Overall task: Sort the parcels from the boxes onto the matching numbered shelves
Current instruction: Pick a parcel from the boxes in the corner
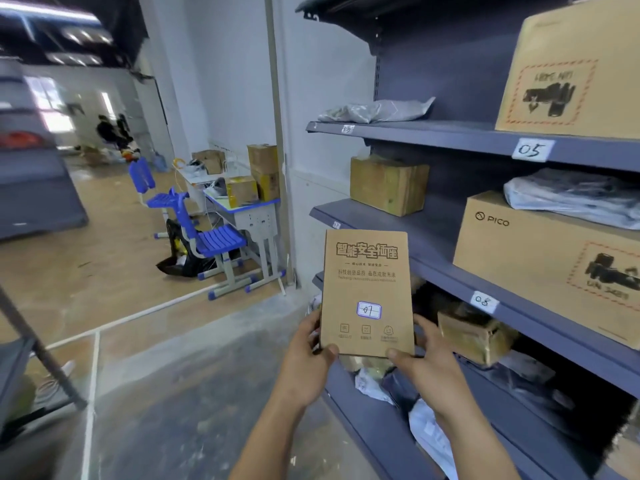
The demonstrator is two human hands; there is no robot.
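Observation:
I hold a flat brown cardboard parcel [367, 289] upright in front of the blue shelf unit [450, 140]. A small white sticker on its face reads 07. My left hand [308, 355] grips its lower left corner and my right hand [426, 358] grips its lower right corner, thumbs on the front. Shelf labels 05 [531, 150] and 08 [482, 301] hang on the shelf edges at the right. A small tag [336, 224] sits on the middle shelf edge just above the parcel; its number is unreadable.
The shelves hold a grey bag [374, 110], a small carton [388, 188], a PICO carton [547, 261] and, lower down, several bags and a box [474, 336]. Blue chairs [207, 237] and a desk [249, 216] with cartons stand at left. A dark rack leg [38, 348] crosses the near left.

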